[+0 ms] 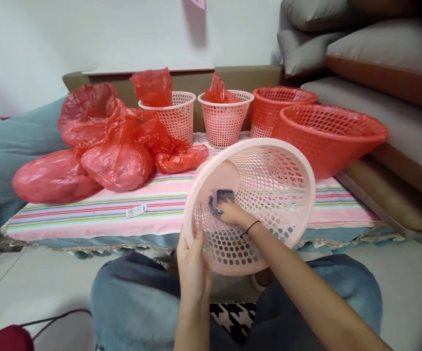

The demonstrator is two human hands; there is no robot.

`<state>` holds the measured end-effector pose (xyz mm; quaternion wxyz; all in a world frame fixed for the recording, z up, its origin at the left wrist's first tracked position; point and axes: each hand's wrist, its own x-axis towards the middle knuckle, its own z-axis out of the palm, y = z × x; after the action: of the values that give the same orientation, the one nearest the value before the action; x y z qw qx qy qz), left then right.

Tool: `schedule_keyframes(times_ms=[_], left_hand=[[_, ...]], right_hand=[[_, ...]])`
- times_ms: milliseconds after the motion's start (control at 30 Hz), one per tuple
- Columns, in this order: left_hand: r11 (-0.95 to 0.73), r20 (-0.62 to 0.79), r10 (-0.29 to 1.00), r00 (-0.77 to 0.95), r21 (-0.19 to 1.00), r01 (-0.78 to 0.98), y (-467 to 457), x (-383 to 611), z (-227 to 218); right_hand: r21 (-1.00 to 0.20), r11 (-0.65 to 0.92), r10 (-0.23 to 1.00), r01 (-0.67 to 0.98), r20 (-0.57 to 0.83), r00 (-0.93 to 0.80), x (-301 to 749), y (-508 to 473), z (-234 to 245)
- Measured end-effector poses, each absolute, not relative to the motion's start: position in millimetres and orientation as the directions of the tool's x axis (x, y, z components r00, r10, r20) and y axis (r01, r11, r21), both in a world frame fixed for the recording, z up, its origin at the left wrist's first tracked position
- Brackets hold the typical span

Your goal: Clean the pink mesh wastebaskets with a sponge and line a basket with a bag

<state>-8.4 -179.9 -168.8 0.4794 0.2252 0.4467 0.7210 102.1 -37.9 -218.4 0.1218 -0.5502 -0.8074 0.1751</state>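
I hold a pale pink perforated basket (269,175) tilted toward me above my lap. My left hand (192,273) grips its lower rim, thumb on the inside. My right hand (235,213) reaches inside the basket and presses a small dark purple-grey cloth (219,200) against the solid bottom, with the fingers closed over it. A thin black band circles my right wrist.
A striped cloth (160,204) covers a low table, with a small white label (136,211) lying on it. Red plastic bags (116,146) pile up at left. Behind stand two pink baskets (225,122) with red bags inside and two red baskets (328,136). Cushions are stacked at right.
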Motion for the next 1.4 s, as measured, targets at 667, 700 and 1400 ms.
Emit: schedule_keyframes(times_ms=[667,700,1400], left_hand=[[-0.110,-0.225,0.795,-0.563,0.860,-0.498,-169,-59,-186],[-0.111,-0.216,0.807,-0.550,0.859,-0.500,-169,-58,-186],[-0.086,-0.103,0.917,-0.386,0.893,-0.441,-179,-25,-192]], right_hand=[[-0.955,0.083,0.819,0.283,-0.097,-0.566,144,-218,-185],[-0.969,0.013,0.851,0.249,-0.119,-0.511,146,-220,-185],[-0.587,0.265,0.944,0.765,-0.003,-0.329,88,-59,-246]])
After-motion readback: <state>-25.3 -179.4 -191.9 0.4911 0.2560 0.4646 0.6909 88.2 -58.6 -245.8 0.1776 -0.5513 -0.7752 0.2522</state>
